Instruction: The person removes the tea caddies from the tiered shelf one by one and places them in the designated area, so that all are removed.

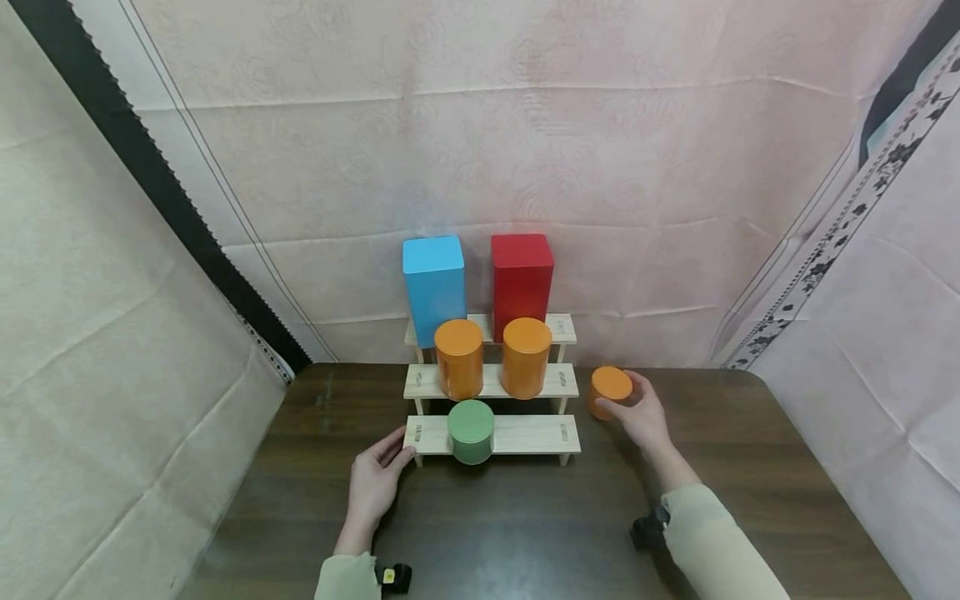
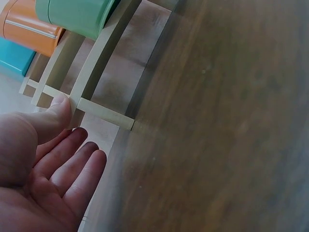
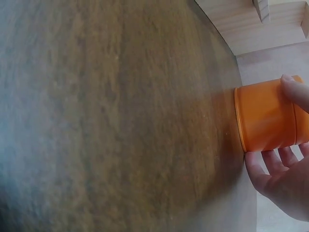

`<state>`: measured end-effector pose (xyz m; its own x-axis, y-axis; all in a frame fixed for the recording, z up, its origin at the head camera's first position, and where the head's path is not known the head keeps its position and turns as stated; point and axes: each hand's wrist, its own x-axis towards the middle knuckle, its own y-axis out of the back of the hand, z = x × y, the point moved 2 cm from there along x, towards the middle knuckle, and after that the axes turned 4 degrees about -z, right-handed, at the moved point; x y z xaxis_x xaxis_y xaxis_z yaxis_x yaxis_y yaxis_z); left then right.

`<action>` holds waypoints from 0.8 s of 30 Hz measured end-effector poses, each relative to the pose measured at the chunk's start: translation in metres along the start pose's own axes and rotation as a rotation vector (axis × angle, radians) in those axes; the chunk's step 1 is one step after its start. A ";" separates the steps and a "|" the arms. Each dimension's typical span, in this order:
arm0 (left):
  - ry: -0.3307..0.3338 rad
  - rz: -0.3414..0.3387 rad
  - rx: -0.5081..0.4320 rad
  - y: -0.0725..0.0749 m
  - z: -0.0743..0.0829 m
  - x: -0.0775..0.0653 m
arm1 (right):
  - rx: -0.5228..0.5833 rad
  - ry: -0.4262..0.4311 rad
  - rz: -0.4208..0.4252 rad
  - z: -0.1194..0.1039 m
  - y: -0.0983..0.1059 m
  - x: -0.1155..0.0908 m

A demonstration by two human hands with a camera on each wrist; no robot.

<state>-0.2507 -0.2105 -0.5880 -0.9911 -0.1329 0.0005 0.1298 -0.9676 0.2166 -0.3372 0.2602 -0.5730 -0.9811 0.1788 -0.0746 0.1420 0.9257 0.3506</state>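
A three-step wooden stand [image 1: 536,435] is on the table, and my left hand [image 1: 375,483] pinches the left end of its lowest step. The left wrist view shows the thumb [image 2: 60,108] against the board's end; the index finger is mostly hidden. My right hand [image 1: 643,417] holds a short orange canister [image 1: 611,385] upright, right of the stand, between thumb and fingers. Whether its base touches the table cannot be told. A short green canister [image 1: 471,433] stands on the lowest step. Two taller orange canisters [image 1: 460,360] are on the middle step.
On the top step stand a tall blue box [image 1: 435,287] and a tall red box [image 1: 522,283]. The dark wooden table [image 1: 510,533] ends just behind the stand. Pale cloth [image 1: 525,167] hangs behind and at both sides.
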 end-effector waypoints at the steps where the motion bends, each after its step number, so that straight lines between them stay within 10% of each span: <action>1: -0.001 0.000 -0.003 0.000 0.000 0.000 | -0.001 -0.001 0.002 0.000 0.000 0.000; 24: -0.006 -0.013 0.008 0.000 -0.005 0.000 | 0.013 -0.006 -0.051 0.009 0.001 -0.009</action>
<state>-0.2506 -0.2117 -0.5924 -0.9929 -0.1193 0.0034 0.1170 -0.9674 0.2245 -0.3270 0.2626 -0.5803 -0.9862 0.1333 -0.0981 0.0936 0.9380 0.3339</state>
